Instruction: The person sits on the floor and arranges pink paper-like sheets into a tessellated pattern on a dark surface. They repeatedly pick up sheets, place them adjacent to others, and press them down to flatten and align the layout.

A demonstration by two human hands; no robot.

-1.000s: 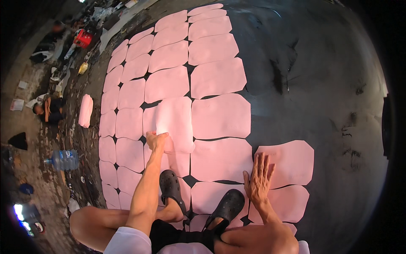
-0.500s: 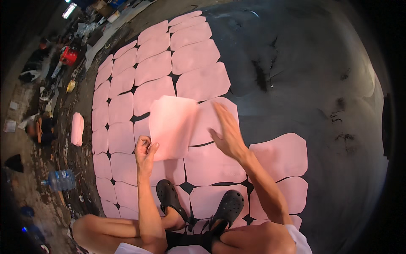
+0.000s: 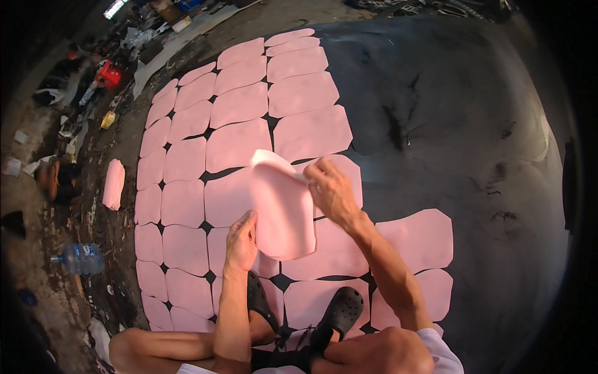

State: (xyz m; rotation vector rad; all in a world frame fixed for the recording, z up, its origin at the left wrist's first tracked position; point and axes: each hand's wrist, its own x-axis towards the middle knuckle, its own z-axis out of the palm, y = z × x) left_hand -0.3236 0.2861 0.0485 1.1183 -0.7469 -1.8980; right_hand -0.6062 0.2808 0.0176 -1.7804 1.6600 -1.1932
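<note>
A limp pink sheet (image 3: 283,215) with cut corners is lifted in front of me, bowed into a curve. My left hand (image 3: 242,242) grips its lower left edge, the thumb lying along the sheet. Fingers curled, my right hand (image 3: 330,190) pinches its upper right edge. Below and around it, matching pink sheets (image 3: 239,103) lie flat in rows on a black sheet (image 3: 436,112), with small dark gaps at their corners. One flat pink sheet (image 3: 416,240) lies to the right of my right forearm.
My feet, in black clogs (image 3: 344,311), rest on the pink sheets. A pink roll (image 3: 113,185) lies on the floor at the left, near a clear blue water jug (image 3: 83,258). A red crate (image 3: 109,75) and mixed clutter stand farther back on the left.
My right hand has gone from open fingers beside the lifted sheet to pinching its upper edge. The sheet has moved rightward and down, and now curls more. My left hand has moved right with it.
</note>
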